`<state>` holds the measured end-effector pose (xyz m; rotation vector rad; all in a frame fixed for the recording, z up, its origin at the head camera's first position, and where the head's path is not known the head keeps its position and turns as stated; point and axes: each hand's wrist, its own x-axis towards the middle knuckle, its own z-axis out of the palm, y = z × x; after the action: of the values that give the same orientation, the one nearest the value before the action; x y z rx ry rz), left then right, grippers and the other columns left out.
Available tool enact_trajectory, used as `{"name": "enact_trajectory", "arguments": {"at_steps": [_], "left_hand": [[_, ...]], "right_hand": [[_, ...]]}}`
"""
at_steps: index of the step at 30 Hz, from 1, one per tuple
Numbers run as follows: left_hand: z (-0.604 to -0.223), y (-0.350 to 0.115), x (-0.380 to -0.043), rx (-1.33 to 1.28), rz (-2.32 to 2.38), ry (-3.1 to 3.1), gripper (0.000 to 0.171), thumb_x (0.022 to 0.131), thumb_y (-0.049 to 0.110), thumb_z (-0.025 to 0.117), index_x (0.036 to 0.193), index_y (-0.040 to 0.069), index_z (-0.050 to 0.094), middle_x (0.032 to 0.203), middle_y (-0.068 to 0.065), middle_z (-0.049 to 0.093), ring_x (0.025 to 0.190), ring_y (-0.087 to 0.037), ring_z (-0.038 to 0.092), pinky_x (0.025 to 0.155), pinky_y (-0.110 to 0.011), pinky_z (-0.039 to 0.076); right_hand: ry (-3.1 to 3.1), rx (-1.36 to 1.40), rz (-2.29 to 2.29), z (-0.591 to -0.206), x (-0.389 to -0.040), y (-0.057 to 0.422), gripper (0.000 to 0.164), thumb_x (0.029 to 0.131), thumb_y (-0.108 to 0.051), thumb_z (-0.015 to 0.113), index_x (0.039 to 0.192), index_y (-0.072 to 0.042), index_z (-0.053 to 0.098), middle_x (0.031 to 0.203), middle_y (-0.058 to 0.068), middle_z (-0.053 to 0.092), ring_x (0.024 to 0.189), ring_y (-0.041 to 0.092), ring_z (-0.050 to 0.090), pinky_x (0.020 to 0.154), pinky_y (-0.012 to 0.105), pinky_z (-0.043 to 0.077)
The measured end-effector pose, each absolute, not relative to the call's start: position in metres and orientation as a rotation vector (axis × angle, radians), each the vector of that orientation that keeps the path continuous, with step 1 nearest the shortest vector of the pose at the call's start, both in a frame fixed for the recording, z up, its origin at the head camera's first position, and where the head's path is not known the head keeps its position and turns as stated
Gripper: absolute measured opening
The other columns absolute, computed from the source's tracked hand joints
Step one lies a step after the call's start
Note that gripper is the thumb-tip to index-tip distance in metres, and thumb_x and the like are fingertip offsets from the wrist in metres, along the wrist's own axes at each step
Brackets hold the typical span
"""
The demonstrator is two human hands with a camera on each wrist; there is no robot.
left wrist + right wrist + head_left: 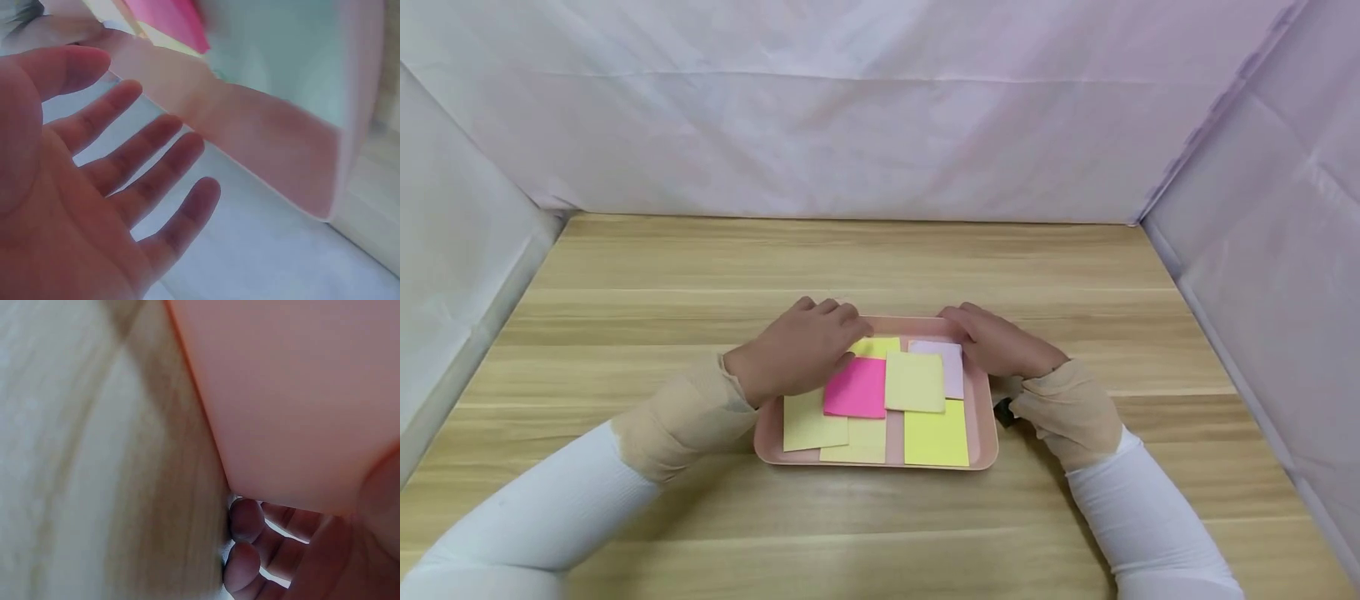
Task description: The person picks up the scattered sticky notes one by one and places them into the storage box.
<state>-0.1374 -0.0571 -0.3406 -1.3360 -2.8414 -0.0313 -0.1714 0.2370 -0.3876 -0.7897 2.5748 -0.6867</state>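
A pink tray [985, 442] lies on the table, holding several square paper notes. Among them are a magenta note [855, 390], a pale yellow note [914, 382], a bright yellow note [936, 437] and a lilac note [952, 367]. My left hand [801, 346] hovers over the tray's back left part; in the left wrist view its loosely bent fingers [165, 172] are spread, holding nothing. My right hand [1003, 343] grips the back right corner of the tray, fingers curled behind the wall [281, 412] in the right wrist view.
The wooden table [880, 533] reaches to a white cloth [880, 142] hung along the back. More cloth walls stand at the left and right sides. A small dark object [1004, 412] shows under the right wrist.
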Motion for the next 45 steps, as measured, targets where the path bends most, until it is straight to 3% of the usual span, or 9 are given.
{"name": "enact_trajectory", "arguments": {"at_steps": [14,23,28,37,45], "left_hand": [[-0.327,-0.047,-0.135,-1.428,0.222,-2.894,0.022,0.091,0.028,0.053,0.109,0.018,0.058,0.094,0.001,0.062,0.076,-0.017,0.054,0.069,-0.031,0.046],[-0.33,-0.048,-0.133,-1.467,0.291,-2.898,0.026,0.091,0.03,0.05,0.114,0.022,0.061,0.092,0.002,0.058,0.076,-0.017,0.056,0.068,-0.03,0.048],[-0.335,-0.053,-0.131,-1.484,0.266,-2.853,0.025,0.09,0.031,0.054,0.112,0.021,0.061,0.088,0.001,0.058,0.082,-0.019,0.056,0.07,-0.032,0.049],[-0.335,-0.062,-0.129,-1.404,0.196,-2.848,0.026,0.088,0.03,0.057,0.112,0.027,0.064,0.095,0.006,0.062,0.095,-0.014,0.058,0.071,-0.031,0.05],[-0.336,-0.068,-0.135,-1.43,0.1,-2.861,0.026,0.087,0.027,0.06,0.112,0.021,0.065,0.103,0.002,0.065,0.097,-0.018,0.059,0.076,-0.038,0.051]], "right_hand": [[2.566,-0.769,-0.698,-0.389,-0.177,0.227,0.037,0.094,0.001,0.036,0.119,-0.018,0.054,0.099,0.006,0.052,0.091,0.019,0.048,0.081,0.039,0.047],[2.553,-0.772,-0.675,-0.389,-0.179,0.222,0.036,0.095,0.0,0.036,0.122,-0.017,0.053,0.103,0.007,0.051,0.093,0.02,0.048,0.082,0.041,0.048],[2.547,-0.759,-0.694,-0.39,-0.179,0.222,0.036,0.095,0.0,0.036,0.121,-0.017,0.053,0.103,0.008,0.051,0.094,0.021,0.048,0.083,0.042,0.048],[2.561,-0.784,-0.704,-0.392,-0.181,0.223,0.036,0.093,0.003,0.038,0.12,-0.016,0.054,0.098,0.009,0.051,0.09,0.022,0.049,0.081,0.041,0.048],[2.556,-0.758,-0.682,-0.394,-0.183,0.221,0.037,0.093,0.002,0.038,0.123,-0.017,0.052,0.103,0.009,0.051,0.093,0.021,0.05,0.082,0.042,0.049]]}}
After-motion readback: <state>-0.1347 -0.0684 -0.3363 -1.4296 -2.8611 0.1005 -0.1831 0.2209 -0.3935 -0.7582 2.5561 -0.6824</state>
